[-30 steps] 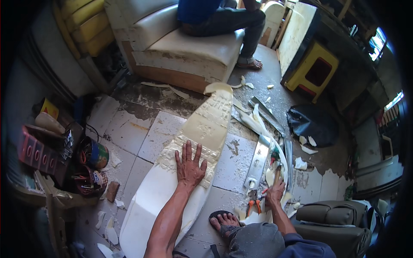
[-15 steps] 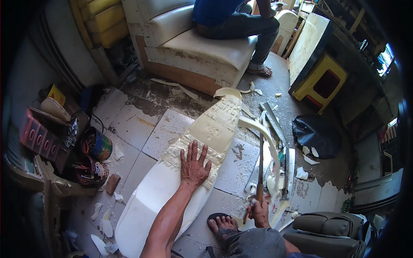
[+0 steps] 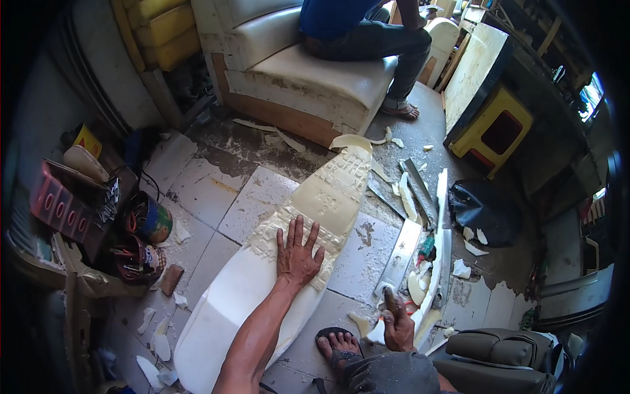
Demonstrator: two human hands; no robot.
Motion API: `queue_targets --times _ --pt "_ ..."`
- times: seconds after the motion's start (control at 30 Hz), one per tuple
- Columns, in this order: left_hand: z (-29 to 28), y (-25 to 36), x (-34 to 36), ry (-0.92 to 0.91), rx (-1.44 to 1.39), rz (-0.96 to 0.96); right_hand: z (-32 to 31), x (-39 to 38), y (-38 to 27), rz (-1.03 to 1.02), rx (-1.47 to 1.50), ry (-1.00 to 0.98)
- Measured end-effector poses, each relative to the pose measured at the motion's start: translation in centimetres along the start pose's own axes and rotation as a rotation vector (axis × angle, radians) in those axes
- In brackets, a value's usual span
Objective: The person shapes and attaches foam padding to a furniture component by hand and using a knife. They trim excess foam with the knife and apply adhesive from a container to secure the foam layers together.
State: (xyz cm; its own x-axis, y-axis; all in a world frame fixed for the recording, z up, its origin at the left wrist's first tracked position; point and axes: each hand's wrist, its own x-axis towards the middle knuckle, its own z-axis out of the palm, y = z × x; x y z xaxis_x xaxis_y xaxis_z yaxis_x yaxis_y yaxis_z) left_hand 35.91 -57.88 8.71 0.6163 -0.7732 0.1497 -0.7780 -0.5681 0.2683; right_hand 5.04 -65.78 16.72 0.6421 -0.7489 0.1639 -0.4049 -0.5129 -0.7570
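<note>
Gripping a brown handle [image 3: 390,300], the right hand [image 3: 398,330] now tilts it left.

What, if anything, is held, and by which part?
Right hand: a tool, gripped by its brown handle. Left hand: nothing; it lies flat on the foam slab.

1 seated person [image 3: 338,20] is cut off by the top edge; the left hand [image 3: 300,256] hides part of the foam slab [image 3: 326,196].

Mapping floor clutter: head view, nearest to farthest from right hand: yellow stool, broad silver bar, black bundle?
1. Broad silver bar: just ahead of the right hand.
2. Black bundle: ahead, to its right.
3. Yellow stool: ahead-right, beyond the bundle.
</note>
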Motion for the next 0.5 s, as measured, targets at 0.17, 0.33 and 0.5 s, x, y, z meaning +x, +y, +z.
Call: queue_targets --times 0.17,0.33,0.5 --pt "-1.1 0.4 0.2 -0.119 -0.006 -0.05 0.5 4.6 1.5 -0.285 -0.469 -0.17" --pt "-0.4 -0.1 0.1 -0.01 -0.028 -0.003 0.8 9.7 4.1 -0.404 -0.515 -0.145" --pt "-0.5 0.0 0.1 -0.005 -0.038 -0.002 -0.2 11.4 4.7 -0.435 -0.546 -0.223"
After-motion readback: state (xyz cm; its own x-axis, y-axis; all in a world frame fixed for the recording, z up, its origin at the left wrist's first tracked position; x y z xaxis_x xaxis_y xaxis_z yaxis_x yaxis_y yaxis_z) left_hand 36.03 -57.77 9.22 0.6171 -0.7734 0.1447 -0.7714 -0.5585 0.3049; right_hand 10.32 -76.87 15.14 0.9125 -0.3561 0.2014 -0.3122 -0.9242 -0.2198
